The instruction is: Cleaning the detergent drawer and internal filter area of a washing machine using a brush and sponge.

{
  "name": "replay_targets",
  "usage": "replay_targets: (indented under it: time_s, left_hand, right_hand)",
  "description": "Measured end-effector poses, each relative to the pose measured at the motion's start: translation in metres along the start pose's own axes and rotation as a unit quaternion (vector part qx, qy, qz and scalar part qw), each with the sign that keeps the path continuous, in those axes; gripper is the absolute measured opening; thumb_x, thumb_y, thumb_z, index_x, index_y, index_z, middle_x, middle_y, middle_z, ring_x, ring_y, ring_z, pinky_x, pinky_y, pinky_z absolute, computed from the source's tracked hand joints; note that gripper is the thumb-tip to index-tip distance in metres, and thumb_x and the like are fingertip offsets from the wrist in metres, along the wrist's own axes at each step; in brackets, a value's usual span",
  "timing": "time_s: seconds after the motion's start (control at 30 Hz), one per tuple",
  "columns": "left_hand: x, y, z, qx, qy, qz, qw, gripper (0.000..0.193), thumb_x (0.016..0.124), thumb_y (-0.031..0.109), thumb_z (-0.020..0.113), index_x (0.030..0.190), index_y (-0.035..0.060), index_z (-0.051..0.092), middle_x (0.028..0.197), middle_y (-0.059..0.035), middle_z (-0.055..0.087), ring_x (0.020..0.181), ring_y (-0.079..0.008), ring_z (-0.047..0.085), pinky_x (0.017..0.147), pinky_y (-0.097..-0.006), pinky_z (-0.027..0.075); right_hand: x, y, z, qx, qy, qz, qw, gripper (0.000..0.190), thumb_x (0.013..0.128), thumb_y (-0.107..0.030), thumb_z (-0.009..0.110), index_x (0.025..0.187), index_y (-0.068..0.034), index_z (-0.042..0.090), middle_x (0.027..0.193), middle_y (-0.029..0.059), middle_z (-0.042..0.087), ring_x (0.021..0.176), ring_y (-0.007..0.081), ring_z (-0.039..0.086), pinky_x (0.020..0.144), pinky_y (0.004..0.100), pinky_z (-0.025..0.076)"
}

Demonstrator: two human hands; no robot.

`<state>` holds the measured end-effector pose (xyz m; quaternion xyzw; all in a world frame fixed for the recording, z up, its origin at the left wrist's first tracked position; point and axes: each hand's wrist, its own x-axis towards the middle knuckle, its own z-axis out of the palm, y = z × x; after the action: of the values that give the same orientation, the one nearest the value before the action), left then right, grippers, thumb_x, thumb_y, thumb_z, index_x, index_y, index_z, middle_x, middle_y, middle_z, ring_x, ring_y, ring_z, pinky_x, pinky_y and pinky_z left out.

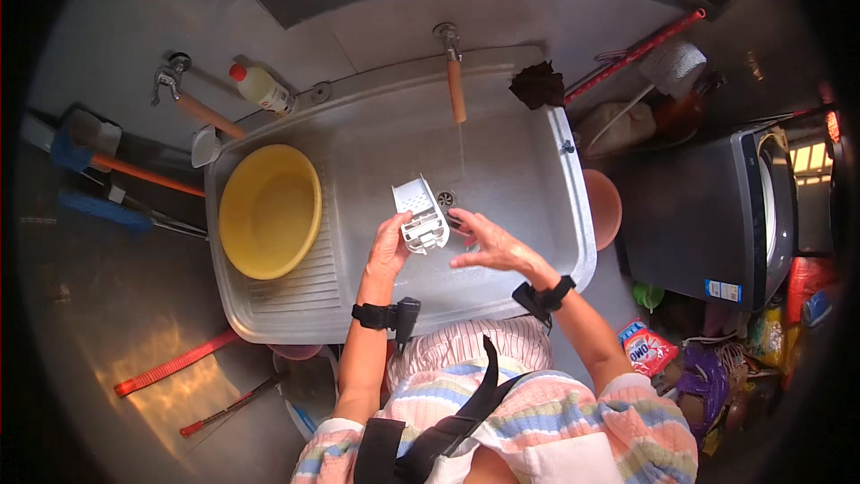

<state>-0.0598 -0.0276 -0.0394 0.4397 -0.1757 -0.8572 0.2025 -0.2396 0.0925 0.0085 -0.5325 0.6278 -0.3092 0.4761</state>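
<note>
My left hand [388, 247] grips a white plastic part [421, 214] by its left side; one half is perforated and the other has open slots, and it looks like a detergent drawer or dispenser insert, though I cannot tell which. It is held above a large grey laundry sink [510, 168], close to the round drain [445, 199]. Just right of the part, my right hand [487, 242] has its thumb and fingers apart. A small dark thing [455, 220] shows at its fingertips; whether the hand touches it is unclear.
A yellow basin [272, 212] stands on the sink's ribbed left side. A tap with an orange hose [456, 91] hangs over the back. Dark cloth [537, 85] drapes the back right corner. A capped bottle [263, 89] stands behind the rim; a grey washing machine [692, 215] is at right.
</note>
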Motion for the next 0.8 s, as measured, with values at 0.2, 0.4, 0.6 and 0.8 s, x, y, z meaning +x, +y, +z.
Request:
replay_targets:
  time_s: [0.2,0.4,0.6,0.8]
  left_hand:
    - [-0.005,-0.043,0.016,-0.085,-0.045,-0.059,0.994,0.022,0.086,0.014,0.048,0.102,0.0009,0.054,0.091,-0.0089,0.062,0.081,-0.0195,0.061,0.071,-0.0334,0.050]
    - [0.011,-0.064,-0.012,-0.130,-0.179,-0.154,0.963,0.023,0.090,0.016,0.038,0.099,0.0022,0.054,0.091,-0.0094,0.061,0.074,-0.0181,0.062,0.066,-0.0305,0.053]
    - [-0.038,-0.049,0.059,-0.119,-0.237,-0.247,0.932,0.046,0.088,0.042,0.045,0.105,-0.0002,0.051,0.097,-0.0130,0.060,0.090,-0.0241,0.059,0.079,-0.0406,0.049]
    - [-0.027,-0.054,0.036,0.162,-0.211,-0.141,0.954,0.058,0.083,0.054,0.047,0.120,0.0096,0.045,0.125,-0.0119,0.042,0.116,-0.0294,0.039,0.093,-0.0504,0.034]
  right_hand:
    - [-0.010,-0.001,0.048,0.005,0.259,-0.094,0.961,0.092,0.059,-0.033,0.080,0.131,-0.008,0.030,0.118,0.0125,0.036,0.111,0.0283,0.041,0.082,0.0357,0.045]
    - [-0.020,-0.015,0.052,-0.076,0.302,-0.165,0.936,0.082,0.055,-0.022,0.079,0.123,-0.005,0.036,0.122,0.0173,0.043,0.115,0.0362,0.039,0.098,0.0405,0.034]
    - [-0.053,-0.021,0.035,-0.151,0.391,-0.126,0.899,0.078,0.056,-0.026,0.076,0.120,-0.003,0.037,0.118,0.0186,0.046,0.109,0.0374,0.044,0.093,0.0422,0.038]
    - [-0.129,-0.019,-0.005,-0.145,0.489,-0.105,0.853,0.073,0.058,-0.029,0.075,0.117,-0.004,0.040,0.110,0.0184,0.049,0.105,0.0360,0.048,0.090,0.0411,0.041]
